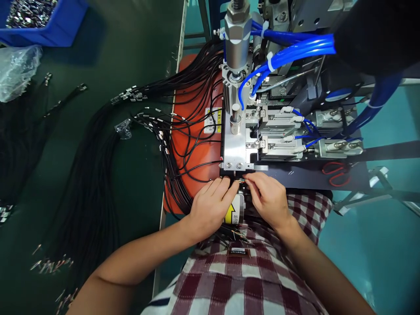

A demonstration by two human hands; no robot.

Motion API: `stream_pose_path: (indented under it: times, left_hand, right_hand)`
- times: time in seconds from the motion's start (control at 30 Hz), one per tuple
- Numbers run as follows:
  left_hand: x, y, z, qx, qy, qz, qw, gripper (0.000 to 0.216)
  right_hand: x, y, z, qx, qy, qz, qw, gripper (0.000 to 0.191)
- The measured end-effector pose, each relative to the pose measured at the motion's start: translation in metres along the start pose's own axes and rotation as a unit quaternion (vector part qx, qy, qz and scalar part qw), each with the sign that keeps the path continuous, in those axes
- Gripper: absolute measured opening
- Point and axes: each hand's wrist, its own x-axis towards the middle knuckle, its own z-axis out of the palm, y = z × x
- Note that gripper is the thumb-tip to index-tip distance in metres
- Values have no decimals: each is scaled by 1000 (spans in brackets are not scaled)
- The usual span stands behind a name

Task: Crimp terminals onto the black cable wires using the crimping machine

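My left hand (211, 203) is closed, thumb and fingers pinched together at the front edge of the machine. Between the two hands shows the end of a black cable with thin coloured wires (242, 180); the left fingers hide most of it. From the other side, my right hand (267, 197) pinches these wires between thumb and forefinger. Just beyond the fingertips stands the machine's metal press head (234, 148). Below the left hand is a white and yellow arrow label (234, 210). More loose cable ends (234, 232) lie on the lap, over a checked apron (229, 280).
Bundled black cables (95, 175) with metal ends spread over the dark green table (141, 175) and an orange-red surface (197, 153). A blue bin (62, 33) of small metal parts stands at upper left, near a plastic bag (19, 70). Red-handled scissors (337, 173) lie at right, below blue air hoses (302, 48).
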Motion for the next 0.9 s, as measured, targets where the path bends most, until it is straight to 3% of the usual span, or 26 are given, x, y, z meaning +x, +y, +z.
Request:
stream_pose_path:
  times: [0.13,0.2,0.3,0.43,0.7,0.77,0.9]
  left_hand:
    - [0,0,1,-1,10,1,1000,35]
    - [0,0,1,-2,10,-1,1000,35]
    - [0,-1,1,-2,9,0,1000,36]
    - [0,-1,0,-1,8,6,1000,37]
    - [1,0,1,-4,7,-2,1000,35]
    - [2,-1,1,-5,4,-1,1000,36]
    - [4,-2,2,-3,-7,5,1000,36]
  right_hand:
    - [3,-1,-1,-97,-2,-40,995,15]
    - [3,-3,3,-97,7,-20,995,15]
    - [1,-6,9,-16,15,76,997,15]
    - [-4,-6,8,119,10,178,977,16]
    - [1,-11,10,148,-3,193,970,15]
    - [2,-11,17,236,1,223,946,18]
    - [2,-10,29,417,39,285,862,19]
